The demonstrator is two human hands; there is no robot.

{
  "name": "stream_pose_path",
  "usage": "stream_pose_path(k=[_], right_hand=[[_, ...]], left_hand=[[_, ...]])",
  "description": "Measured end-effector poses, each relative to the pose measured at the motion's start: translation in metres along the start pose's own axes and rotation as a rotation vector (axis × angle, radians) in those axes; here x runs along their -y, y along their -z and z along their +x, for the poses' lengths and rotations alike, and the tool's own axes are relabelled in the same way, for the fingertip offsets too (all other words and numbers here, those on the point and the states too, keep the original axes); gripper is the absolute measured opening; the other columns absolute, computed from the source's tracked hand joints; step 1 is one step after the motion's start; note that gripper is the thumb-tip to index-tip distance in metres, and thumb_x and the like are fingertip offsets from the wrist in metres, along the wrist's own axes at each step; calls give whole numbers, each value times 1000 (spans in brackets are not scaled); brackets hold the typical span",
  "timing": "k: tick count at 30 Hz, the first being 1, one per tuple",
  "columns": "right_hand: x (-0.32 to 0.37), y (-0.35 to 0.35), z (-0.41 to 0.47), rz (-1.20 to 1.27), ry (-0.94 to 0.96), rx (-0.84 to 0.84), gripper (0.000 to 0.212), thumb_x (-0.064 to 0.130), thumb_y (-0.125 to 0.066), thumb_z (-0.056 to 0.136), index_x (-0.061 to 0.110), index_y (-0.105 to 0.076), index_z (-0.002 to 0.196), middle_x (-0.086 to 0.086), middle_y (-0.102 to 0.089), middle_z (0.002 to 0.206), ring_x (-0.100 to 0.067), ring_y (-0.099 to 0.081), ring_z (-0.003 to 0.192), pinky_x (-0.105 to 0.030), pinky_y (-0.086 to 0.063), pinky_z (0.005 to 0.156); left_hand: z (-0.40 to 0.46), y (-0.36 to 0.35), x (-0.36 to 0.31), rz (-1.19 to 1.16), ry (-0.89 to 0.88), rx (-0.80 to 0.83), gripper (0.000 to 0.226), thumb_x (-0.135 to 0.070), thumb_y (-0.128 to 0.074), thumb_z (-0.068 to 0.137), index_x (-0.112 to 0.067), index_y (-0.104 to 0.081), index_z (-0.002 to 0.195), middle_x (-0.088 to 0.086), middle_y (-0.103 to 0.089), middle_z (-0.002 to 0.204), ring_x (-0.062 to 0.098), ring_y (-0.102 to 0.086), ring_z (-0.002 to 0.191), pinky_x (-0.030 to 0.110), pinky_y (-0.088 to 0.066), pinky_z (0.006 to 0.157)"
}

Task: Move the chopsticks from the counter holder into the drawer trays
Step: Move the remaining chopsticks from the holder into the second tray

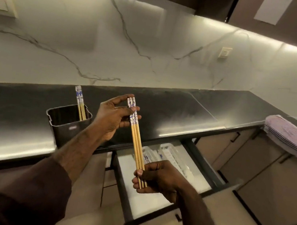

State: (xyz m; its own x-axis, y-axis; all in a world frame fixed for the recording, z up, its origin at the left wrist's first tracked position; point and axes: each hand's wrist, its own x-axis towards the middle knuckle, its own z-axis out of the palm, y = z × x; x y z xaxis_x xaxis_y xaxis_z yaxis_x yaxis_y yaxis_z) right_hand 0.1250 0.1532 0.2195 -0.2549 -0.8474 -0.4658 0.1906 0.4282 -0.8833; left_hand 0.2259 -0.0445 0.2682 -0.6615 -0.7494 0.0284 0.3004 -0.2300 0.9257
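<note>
I hold a small bundle of wooden chopsticks (137,141) with blue-and-white patterned tops, slanted in the air over the counter's front edge. My left hand (114,117) pinches their patterned tops. My right hand (155,178) grips their plain tips lower down, above the open drawer (132,196). A dark metal holder (68,122) stands on the black counter (162,114) to the left of my left hand, with a few more chopsticks (80,102) upright in it. White trays (171,157) lie in the back of the drawer, with blue-patterned chopsticks partly visible inside.
A folded striped cloth (291,138) lies on the counter at the far right. Closed cabinet doors (261,175) run under the right part of the counter. A marble wall (134,43) with a socket (224,52) rises behind the counter.
</note>
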Motion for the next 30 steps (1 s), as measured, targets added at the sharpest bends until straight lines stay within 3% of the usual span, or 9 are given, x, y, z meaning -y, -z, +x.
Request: stream_pose_path(k=[4, 8, 16, 25, 30], right_hand=[[-17, 59, -33, 14, -40, -19, 19, 4, -66, 90, -7, -70, 105, -24, -72, 98, -29, -72, 86, -42, -60, 81], [-30, 111, -59, 14, -81, -37, 19, 5, -68, 89, -7, -71, 104, -23, -72, 98, -29, -71, 88, -43, -59, 83], [-36, 192, -81, 94, -118, -121, 17, 3, -66, 90, -7, -71, 102, -22, -73, 97, -29, -72, 88, -41, -62, 78], [-27, 261, -54, 92, -183, -217, 20, 7, -68, 89, -4, -70, 105, -20, -73, 99, -26, -71, 88, -40, -61, 82], [-21, 295, -25, 39, -266, -228, 23, 9, -70, 87, -3, -70, 107, -17, -74, 95, -23, -72, 84, -36, -62, 74]], left_hand=[[-10, -65, 35, -7, 30, -20, 45, 4, -67, 83, -17, -63, 122, 16, -75, 100, 31, -74, 89, 39, -62, 71], [-15, -121, 64, -16, 72, -32, 28, 4, -65, 86, -10, -66, 111, 15, -76, 94, 30, -74, 85, 36, -62, 65], [1, -202, 114, 49, 199, 104, 17, -4, -62, 89, -2, -68, 104, 17, -75, 96, 29, -74, 89, 39, -62, 72], [67, -248, 164, 19, 251, 155, 12, -7, -60, 91, -4, -68, 99, 16, -76, 92, 26, -75, 83, 33, -62, 64], [108, -251, 201, 4, 325, 126, 14, -10, -61, 91, -2, -69, 99, 18, -75, 94, 29, -75, 86, 33, -61, 64]])
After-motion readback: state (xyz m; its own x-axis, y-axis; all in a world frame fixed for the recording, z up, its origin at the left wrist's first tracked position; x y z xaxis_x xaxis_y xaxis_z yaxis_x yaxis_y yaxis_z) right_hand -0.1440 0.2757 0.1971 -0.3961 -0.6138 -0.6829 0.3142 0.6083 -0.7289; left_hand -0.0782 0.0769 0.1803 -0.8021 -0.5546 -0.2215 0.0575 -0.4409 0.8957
